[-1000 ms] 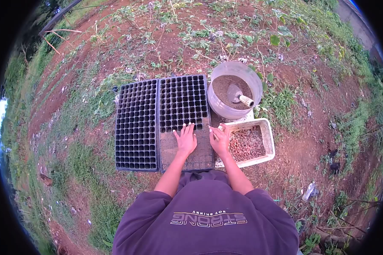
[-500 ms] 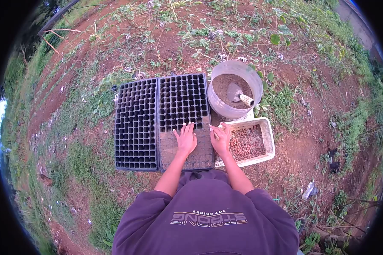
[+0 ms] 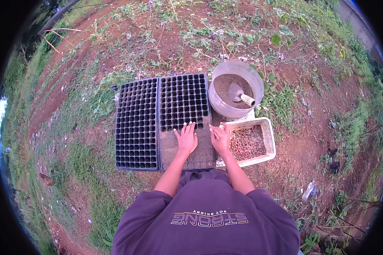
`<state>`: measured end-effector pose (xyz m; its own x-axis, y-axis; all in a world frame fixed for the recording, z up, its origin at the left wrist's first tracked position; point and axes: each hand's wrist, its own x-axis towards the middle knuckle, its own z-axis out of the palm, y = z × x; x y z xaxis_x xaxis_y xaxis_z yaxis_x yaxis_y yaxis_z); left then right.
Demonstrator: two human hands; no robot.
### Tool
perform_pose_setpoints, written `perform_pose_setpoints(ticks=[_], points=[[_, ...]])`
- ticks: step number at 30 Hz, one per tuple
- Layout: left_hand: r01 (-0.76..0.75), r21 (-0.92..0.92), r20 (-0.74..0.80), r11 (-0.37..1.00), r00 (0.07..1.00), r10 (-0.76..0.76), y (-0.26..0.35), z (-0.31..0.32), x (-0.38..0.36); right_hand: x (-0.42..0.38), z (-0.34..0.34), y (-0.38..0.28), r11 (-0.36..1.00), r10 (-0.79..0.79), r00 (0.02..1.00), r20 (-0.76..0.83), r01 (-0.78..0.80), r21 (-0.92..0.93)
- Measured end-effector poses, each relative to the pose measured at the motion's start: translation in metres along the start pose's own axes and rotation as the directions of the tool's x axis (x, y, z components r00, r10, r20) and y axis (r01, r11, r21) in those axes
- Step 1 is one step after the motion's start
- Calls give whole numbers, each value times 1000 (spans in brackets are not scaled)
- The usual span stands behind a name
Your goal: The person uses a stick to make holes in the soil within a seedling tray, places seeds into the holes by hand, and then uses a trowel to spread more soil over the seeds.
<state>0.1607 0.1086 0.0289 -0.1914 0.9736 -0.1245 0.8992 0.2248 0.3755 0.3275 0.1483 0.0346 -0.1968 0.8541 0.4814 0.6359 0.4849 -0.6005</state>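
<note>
My left hand [image 3: 186,138] lies with fingers spread on the right-hand black seedling tray [image 3: 184,93], at the line between soil-filled cells and open ones. The near part of that tray is covered with brown soil [image 3: 169,148]. At the tray's right edge, my right hand [image 3: 220,140] is closed with its fingers curled; whatever it may hold is too small to make out. A second black seedling tray [image 3: 136,123] lies alongside on the left, its cells showing dark. Just right of my right hand is a pale rectangular basket [image 3: 270,140] holding many small reddish-brown pieces [image 3: 247,143].
Beyond the basket stands a translucent round tub [image 3: 219,104] of soil, with a trowel [image 3: 236,92] resting in it. A clear plastic bottle [image 3: 308,190] lies on the ground at right. Weeds and reddish earth surround the trays.
</note>
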Motion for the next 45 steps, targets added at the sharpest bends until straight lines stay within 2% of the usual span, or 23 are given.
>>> perform_pose_setpoints(ticks=[3,12,19,21,25,27,36,45], points=[[-6,2,-8,1000,1000,6,1,-1,-2,-1,0,-1,999,35,997,-74,-35,-3],[10,6,32,1000,999,-10,2,-4,-1,2,-6,-5,999,42,999,4,-42,12],[2,18,16,1000,1000,-2,2,-2,-1,0,-2,-3,998,57,996,-69,-57,10],[1,16,13,1000,1000,-1,1,-2,-1,0,-2,-1,999,43,999,11,-43,31],[-3,7,17,1000,1000,3,1,-3,-1,0,-2,-2,1000,22,1000,13,-22,5],[-3,11,13,1000,1000,3,1,-3,-1,0,-3,-5,991,46,998,-52,-52,-120],[-7,7,9,1000,1000,7,1,-2,-1,-1,2,1,1000,26,1000,7,-26,1],[-28,-10,-28,1000,999,28,-2,1,-1,-2,5,2,998,26,998,51,-23,-53]])
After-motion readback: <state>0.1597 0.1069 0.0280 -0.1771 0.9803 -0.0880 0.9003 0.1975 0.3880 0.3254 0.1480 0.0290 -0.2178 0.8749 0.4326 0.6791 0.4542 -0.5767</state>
